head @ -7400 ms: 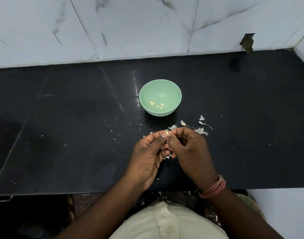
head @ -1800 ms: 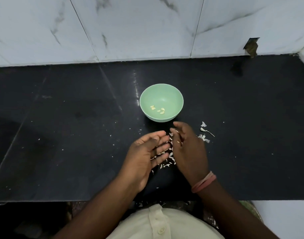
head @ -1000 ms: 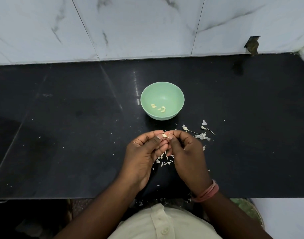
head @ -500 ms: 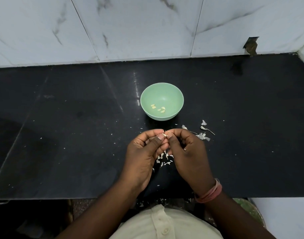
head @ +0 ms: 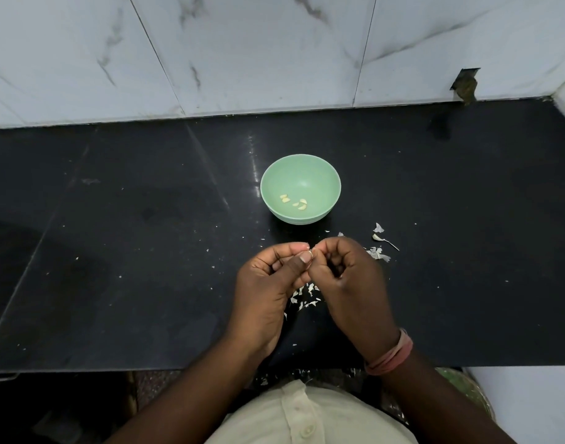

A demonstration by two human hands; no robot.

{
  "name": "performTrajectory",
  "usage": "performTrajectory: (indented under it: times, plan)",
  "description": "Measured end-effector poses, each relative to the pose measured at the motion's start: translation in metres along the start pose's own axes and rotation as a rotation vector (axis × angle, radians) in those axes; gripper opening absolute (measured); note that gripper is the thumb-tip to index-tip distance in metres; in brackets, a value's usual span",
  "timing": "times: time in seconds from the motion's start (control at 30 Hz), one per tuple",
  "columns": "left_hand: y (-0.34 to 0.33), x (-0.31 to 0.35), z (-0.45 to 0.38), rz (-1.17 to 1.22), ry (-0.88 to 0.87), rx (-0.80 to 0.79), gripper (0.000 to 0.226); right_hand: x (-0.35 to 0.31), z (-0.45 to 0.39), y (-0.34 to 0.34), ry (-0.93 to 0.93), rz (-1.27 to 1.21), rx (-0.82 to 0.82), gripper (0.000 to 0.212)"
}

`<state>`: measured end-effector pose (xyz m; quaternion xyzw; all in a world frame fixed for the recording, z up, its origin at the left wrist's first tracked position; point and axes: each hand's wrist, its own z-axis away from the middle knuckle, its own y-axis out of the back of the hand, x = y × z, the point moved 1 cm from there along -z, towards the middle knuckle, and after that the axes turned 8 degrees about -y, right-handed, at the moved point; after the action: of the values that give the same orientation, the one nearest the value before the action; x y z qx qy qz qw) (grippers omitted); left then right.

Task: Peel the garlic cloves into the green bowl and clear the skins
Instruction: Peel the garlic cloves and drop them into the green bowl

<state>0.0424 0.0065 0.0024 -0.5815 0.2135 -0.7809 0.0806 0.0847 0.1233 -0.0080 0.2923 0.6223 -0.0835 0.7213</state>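
We hold a small clove (head: 312,250) pinched between the fingertips of our left hand (head: 268,293) and right hand (head: 348,283), both curled tight around it just above the counter (head: 114,251), a little in front of the bowl (head: 331,177), where a few peeled cloves (head: 294,202) already lie. The clove is tiny and probably slick, so it could slip from our pinch and drop among the skins (head: 307,294) under our hands or roll off the near edge. Loose skins (head: 378,251) to the right look light enough to scatter further when we sweep them up.
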Motion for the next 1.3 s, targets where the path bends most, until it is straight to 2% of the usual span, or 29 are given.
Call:
performTrajectory:
  times: [0.07,0.2,0.33,0.53,0.6,0.7,0.77,0.83,0.87,0.93,1.03,1.3]
  plan:
    - [0.0,0.001,0.001,0.071,0.056,-0.013,0.016,0.0,0.0,0.0,-0.034,-0.012,-0.014,0.011]
    - [-0.002,0.002,0.001,0.297,0.217,-0.039,0.016,-0.005,0.001,-0.001,-0.164,-0.239,-0.112,0.01]
    - [-0.001,0.003,-0.002,0.419,0.279,-0.02,0.019,-0.005,0.001,0.005,-0.175,-0.417,-0.105,0.024]
    - [0.001,0.002,-0.002,0.42,0.289,-0.017,0.022,-0.005,-0.001,0.016,-0.084,-0.214,0.015,0.018]
    - [0.002,0.002,-0.002,0.416,0.291,-0.007,0.021,-0.001,0.0,0.015,-0.066,-0.132,0.028,0.025]
    - [0.002,0.002,-0.002,0.382,0.276,0.001,0.02,0.001,0.0,0.012,-0.14,-0.024,0.056,0.051]
    - [0.002,0.003,-0.002,0.344,0.263,0.005,0.017,0.001,-0.001,0.011,-0.146,0.095,0.079,0.06]
    - [0.003,0.003,-0.001,0.311,0.261,0.015,0.014,0.002,-0.002,0.01,-0.098,0.129,0.072,0.054]
    - [0.003,0.003,-0.001,0.292,0.264,0.025,0.013,0.004,-0.003,0.009,-0.074,0.123,0.062,0.045]
    - [0.004,0.002,0.0,0.259,0.272,0.05,0.012,0.004,-0.001,0.007,-0.021,0.084,0.037,0.011]
    - [0.004,0.001,0.0,0.255,0.272,0.071,0.011,-0.001,0.005,0.003,0.074,0.018,0.041,0.02]
    - [0.007,-0.001,-0.002,0.261,0.191,0.045,0.015,-0.009,0.013,-0.003,0.199,0.035,0.036,0.014]
